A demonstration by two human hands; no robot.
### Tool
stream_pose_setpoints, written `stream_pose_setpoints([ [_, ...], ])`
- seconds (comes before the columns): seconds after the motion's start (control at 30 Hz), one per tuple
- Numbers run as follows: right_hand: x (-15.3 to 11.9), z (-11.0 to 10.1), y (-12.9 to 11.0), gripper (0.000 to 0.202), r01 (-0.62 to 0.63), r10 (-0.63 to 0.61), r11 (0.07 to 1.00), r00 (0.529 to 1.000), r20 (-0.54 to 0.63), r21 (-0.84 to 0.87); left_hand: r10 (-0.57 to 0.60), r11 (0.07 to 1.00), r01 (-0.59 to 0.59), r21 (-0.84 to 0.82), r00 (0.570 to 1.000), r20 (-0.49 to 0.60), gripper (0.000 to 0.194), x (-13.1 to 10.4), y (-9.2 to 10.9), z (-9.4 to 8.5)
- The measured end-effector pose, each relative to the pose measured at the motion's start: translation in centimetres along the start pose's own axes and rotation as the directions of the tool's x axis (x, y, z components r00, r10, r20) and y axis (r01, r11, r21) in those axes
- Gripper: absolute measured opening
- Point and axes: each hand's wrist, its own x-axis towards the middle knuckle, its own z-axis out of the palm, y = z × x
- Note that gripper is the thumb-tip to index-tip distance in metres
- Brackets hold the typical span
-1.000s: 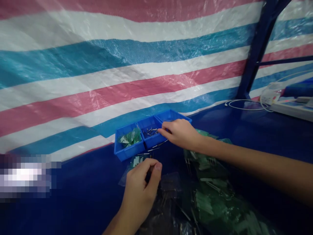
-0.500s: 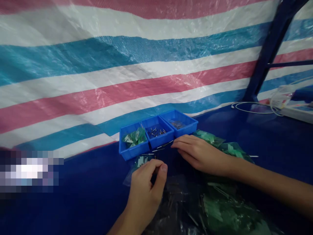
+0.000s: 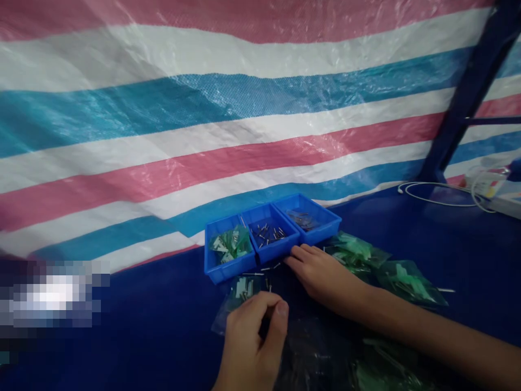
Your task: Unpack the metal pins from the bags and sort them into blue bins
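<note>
My left hand (image 3: 256, 339) is closed, thumb and forefinger pinched together; what they hold, if anything, is hidden. Just beyond its fingers are small metal pins (image 3: 268, 284) and a clear plastic bag (image 3: 228, 307) with white pieces inside. My right hand (image 3: 321, 275) is to the right, palm down, its bent fingers together and fingertips at the table in front of the blue bins. Short thin rods (image 3: 271, 267) lie just left of those fingertips. Whatever is under the right fingers is out of sight.
Three joined blue bins hold green bagged pieces (image 3: 231, 243), loose metal pins (image 3: 266, 233) and small bagged parts (image 3: 302, 219). Green bags (image 3: 411, 282) lie beyond my right forearm, and darker bags (image 3: 391, 361) nearer me. A white cable (image 3: 435, 202) loops at right by a striped sheet (image 3: 244, 157).
The view has shifted, so the bins and both hands appear lower and farther right. Against the bins, my right fingertips have moved slightly left. My left hand keeps its pinch.
</note>
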Motion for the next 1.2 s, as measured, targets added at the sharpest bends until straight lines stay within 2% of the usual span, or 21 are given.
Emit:
stream_pose_setpoints([
  [0.13,-0.8,-1.0,0.2,0.022,0.043,-0.042,0.999,0.999,0.034,-0.022,-0.04,0.999,0.04,0.003,0.999,0.034,0.026,-0.1,0.7,-0.1],
  [0.23,-1.5,-1.3,0.0,0.022,0.067,-0.065,0.997,0.997,0.046,-0.049,-0.029,1.0,0.028,0.012,0.997,0.066,0.024,-0.4,0.7,0.1],
  [0.43,-2.4,-0.5,-0.4,0.03,0.087,-0.098,0.987,0.992,-0.078,-0.134,-0.033,0.999,0.033,-0.006,0.995,0.09,0.024,-0.5,0.4,0.2],
  [0.53,-2.4,-0.9,-0.5,0.028,0.075,-0.081,0.996,0.984,-0.161,-0.042,-0.049,0.999,0.049,0.002,0.995,0.089,0.024,-0.4,0.4,0.1],
  [0.63,-2.1,-1.8,-0.7,0.034,0.044,-0.011,0.984,0.982,-0.188,0.174,-0.027,0.999,0.024,0.029,0.994,0.105,0.023,-0.3,0.4,0.1],
  [0.73,-1.8,-2.8,-1.1,0.031,-0.054,0.121,0.877,0.986,-0.112,0.478,0.023,0.998,-0.03,0.06,0.993,0.114,0.02,-0.3,0.5,0.2],
  [0.87,-1.8,-4.5,-2.0,0.016,-0.212,0.302,0.591,0.953,0.03,0.778,0.059,0.995,-0.065,0.072,0.995,0.085,0.013,-0.2,0.5,0.4],
  [0.93,-1.9,-4.9,-2.4,0.013,-0.23,0.335,0.48,0.94,0.065,0.847,0.04,0.997,-0.044,0.068,0.998,0.058,0.01,-0.2,0.5,0.4],
  [1.1,-2.4,-4.5,-2.3,0.011,-0.273,0.425,0.307,0.896,0.126,0.912,0.038,0.995,-0.043,0.087,0.998,0.053,0.009,-0.1,0.4,0.4],
  [1.2,-2.7,-4.0,-1.8,0.01,-0.31,0.434,0.268,0.884,0.173,0.912,0.018,0.993,-0.024,0.113,0.998,0.057,0.011,0.1,0.1,0.5],
])
